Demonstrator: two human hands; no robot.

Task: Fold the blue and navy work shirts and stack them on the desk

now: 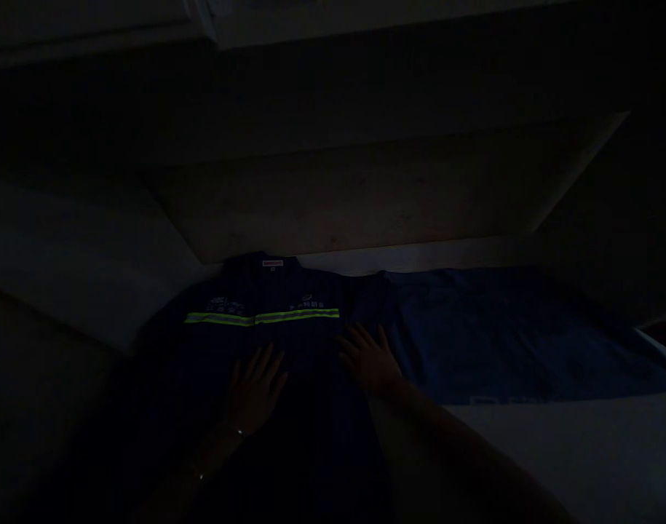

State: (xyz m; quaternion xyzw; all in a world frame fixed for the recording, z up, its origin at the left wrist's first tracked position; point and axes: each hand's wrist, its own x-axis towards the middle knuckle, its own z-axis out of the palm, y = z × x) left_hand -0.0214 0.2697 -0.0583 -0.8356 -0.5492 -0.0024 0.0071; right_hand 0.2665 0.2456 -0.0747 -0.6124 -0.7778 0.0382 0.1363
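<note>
A dark blue work jacket lies spread out, its collar at the far side and a yellow-green reflective stripe across the chest. Small printed lettering sits above the stripe on both sides. My left hand rests flat on the front of the jacket, fingers spread, with something shiny at the wrist. Near the jacket's right side, my right hand is laid flat with its fingers apart. Neither hand grips anything. The lower part of the jacket fades into darkness.
To the right lies a blue cloth with pale lettering along its near edge, on a light surface. A wall panel rises behind the jacket. Overhead runs a pale ledge. The scene is very dark.
</note>
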